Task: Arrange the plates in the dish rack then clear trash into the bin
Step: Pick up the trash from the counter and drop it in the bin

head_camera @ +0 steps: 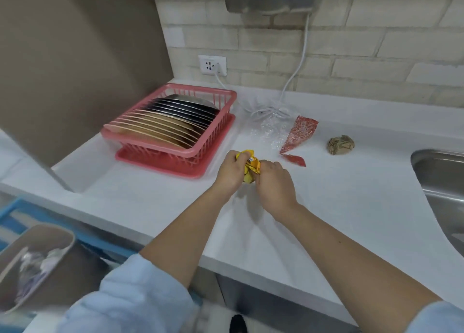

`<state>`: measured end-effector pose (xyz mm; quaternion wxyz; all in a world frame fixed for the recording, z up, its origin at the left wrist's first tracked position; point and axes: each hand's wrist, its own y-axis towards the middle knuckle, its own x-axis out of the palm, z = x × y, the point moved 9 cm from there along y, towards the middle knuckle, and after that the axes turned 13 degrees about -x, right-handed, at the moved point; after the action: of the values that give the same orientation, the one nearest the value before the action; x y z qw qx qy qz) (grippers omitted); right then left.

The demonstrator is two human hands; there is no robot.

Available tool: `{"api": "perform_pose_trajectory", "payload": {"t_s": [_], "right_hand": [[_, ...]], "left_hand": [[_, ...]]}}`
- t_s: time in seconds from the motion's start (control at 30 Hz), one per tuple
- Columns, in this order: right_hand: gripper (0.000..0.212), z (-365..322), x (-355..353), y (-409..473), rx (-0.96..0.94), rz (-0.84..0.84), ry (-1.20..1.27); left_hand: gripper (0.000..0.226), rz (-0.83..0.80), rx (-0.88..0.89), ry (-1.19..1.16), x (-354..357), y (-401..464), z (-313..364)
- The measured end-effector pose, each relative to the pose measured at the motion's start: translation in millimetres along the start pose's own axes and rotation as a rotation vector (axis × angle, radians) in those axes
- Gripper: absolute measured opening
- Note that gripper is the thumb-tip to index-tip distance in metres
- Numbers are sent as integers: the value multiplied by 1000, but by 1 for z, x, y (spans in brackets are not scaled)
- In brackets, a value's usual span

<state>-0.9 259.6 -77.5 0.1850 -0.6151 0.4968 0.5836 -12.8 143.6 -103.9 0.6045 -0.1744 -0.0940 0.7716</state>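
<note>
— Yellow crinkled foil wrapper (251,166), is that what both hands are on?

— Yes. The left hand (232,170) has its fingers curled round the wrapper's left side and the right hand (274,184) grips its right side, the two hands close together just above the white bench (339,194).

— Where are the plates?

— A row of round plates (173,124), pale ones in front and dark or metal ones behind, stands on edge in the pink plastic dish rack (216,101). The rack sits on a matching pink tray at the left of the bench, beside a brown panel.

— Other trash?

— A clear crumpled plastic bag (270,132) lies past the hands, a red speckled torn wrapper (300,134) just right of it, with a small red scrap (296,160) near its lower end. A crumpled brown paper ball (340,145) lies further right, apart from the red wrapper.

— And the bin?

— A grey open bin (50,235) stands on the floor at lower left, below the bench edge, with pale crumpled material inside. A steel sink (437,172) shows at the right edge.
</note>
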Motion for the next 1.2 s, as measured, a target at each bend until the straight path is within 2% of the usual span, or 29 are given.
{"api": "perform_pose_trajectory", "payload": {"t_s": [0.1,0.17,0.27,0.33,0.4,0.67,0.83,1.0,1.1,1.2], "right_hand": [[13,-41,16,-1,-60,-59,27],[17,-65,24,-2,-93,-51,124],[30,-96,28,-7,-135,22,445],[37,-124,38,-9,-177,-10,658],[37,-151,50,-11,-207,-60,764],[16,-279,105,1,-375,-139,744],[15,-358,155,6,-432,-206,712],[17,-428,202,7,-461,-286,704],[17,-456,229,9,-454,-331,648],[20,-481,254,8,-461,-394,571]], "left_hand": [[19,104,63,-22,-43,-17,-11],[22,167,61,-4,-72,-24,-19],[30,268,40,8,-118,-31,-36],[33,310,23,-7,-148,-38,-50],[36,337,-7,-38,-176,-46,-65],[35,559,-45,-35,-309,-83,-129],[42,626,-95,-38,-396,-104,-175],[35,665,-161,-53,-479,-118,-217],[38,723,-228,20,-526,-124,-244],[25,792,-330,175,-566,-132,-276]]}}
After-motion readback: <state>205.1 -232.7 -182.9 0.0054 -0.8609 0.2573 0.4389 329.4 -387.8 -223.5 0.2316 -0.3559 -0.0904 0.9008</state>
